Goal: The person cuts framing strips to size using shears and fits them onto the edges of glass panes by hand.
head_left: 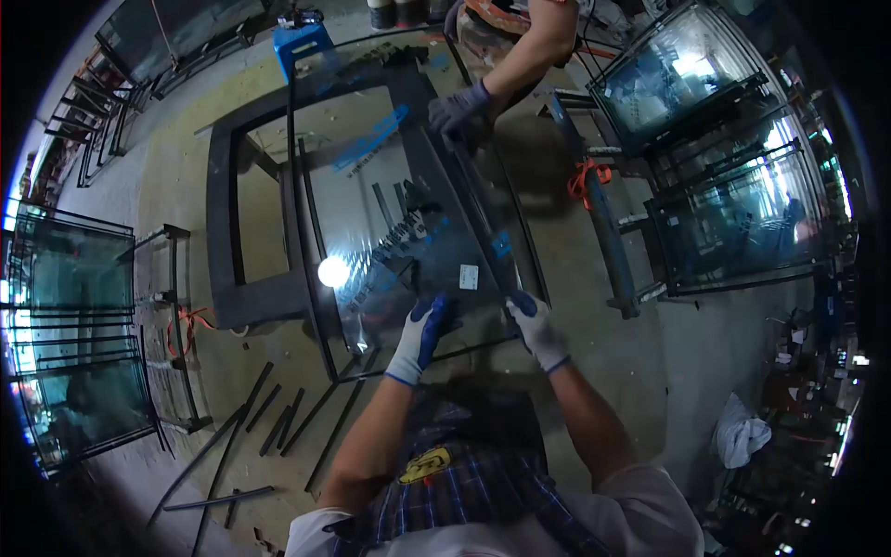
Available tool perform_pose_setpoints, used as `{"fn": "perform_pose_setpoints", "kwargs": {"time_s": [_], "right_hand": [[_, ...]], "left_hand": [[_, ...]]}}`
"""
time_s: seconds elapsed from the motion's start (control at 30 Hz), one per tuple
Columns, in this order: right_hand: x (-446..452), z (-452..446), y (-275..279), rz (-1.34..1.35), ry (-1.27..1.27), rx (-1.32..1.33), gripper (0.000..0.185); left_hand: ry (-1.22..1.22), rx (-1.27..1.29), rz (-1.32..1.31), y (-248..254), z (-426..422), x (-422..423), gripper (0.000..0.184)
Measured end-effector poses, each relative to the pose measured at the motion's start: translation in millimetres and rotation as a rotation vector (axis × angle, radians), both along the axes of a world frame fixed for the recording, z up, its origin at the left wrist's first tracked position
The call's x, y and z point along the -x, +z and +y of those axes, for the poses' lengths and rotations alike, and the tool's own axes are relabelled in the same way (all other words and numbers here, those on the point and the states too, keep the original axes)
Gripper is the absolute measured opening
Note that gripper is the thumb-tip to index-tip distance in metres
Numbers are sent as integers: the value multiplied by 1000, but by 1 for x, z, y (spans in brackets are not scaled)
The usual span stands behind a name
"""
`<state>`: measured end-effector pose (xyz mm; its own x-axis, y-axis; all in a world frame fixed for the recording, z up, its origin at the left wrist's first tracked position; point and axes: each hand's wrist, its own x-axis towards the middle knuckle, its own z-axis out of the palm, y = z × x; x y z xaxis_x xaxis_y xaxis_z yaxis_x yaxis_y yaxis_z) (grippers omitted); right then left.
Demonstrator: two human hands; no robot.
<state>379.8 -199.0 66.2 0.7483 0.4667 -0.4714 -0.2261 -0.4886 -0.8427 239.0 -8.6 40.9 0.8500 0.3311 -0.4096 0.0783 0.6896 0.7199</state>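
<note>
Glass panel (357, 232), one; right hand (531, 323) gripping its right-hand edge, left hand (420, 334) at its near side, grip indiscernible; steady, even support advisable.

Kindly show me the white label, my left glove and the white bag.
White label (469, 277): head view, on its middle.
Left glove (415, 340): head view, on its white part.
White bag (742, 434): head view, on its crumpled side.

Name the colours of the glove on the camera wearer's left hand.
The left glove is white and blue; the head view shows it best.
</note>
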Motion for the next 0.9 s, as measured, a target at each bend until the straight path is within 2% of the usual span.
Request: {"fn": "perform_pose_setpoints", "kwargs": {"time_s": [0.03, 0.1, 0.13, 0.17, 0.2, 0.23, 0.3, 0.37, 0.4, 0.43, 0.47, 0.53, 0.6, 0.63, 0.7, 0.77, 0.8, 0.87, 0.9], "right_hand": [[29, -21, 23, 2, -19, 68, 19], [68, -106, -3, 167, 224, -187, 24], [76, -132, -5, 290, 204, -208, 25], [82, -154, -8, 411, 180, -235, 27], [87, -170, -10, 533, 155, -268, 28], [83, -173, -13, 705, -16, -321, 32], [73, -170, -26, 1036, -374, -429, 39], [78, -165, -51, 1165, -406, -742, 33], [84, -164, -67, 1221, -429, -901, 31], [87, -163, -89, 1220, -473, -863, 25], [83, -161, -116, 1217, -512, -826, 19], [70, -151, -143, 1123, -585, -725, 11], [49, -133, -153, 942, -646, -596, 4], [42, -128, -151, 1003, -641, -718, 4], [34, -120, -147, 985, -594, -682, 5], [33, -116, -142, 977, -593, -630, 6], [30, -113, -140, 975, -611, -599, 6], [31, -114, -132, 939, -662, -574, 6], [29, -114, -125, 908, -678, -581, 7]], "left_hand": [[-50, 289, -10, -10, -7, -7, 43], [-80, 65, -90, 4, -12, 2, 45], [-24, 176, -2, 10, -10, 11, 47], [18, 198, -62, 7, -13, 33, 50], [-69, 161, -11, -14, -10, 66, 50], [-156, 118, 35, -31, -14, 91, 51], [-2, -135, 187, -55, -59, 134, 50], [188, 21, 307, -63, -80, 140, 51], [291, 308, 356, -65, -87, 138, 52], [391, 597, 403, -68, -94, 138, 53], [377, 596, 348, -85, -100, 139, 58], [207, -290, 405, -96, -103, 126, 46], [171, -441, 380, -96, -96, 111, 40], [227, -148, 347, -91, -89, 106, 39], [323, 441, 271, -81, -71, 104, 38], [145, 131, 167, -110, -67, 123, 38], [139, -63, 235, -92, -67, 115, 35], [185, 42, 175, -89, -75, 108, 32], [250, 333, 37, -104, -79, 105, 33]]}}
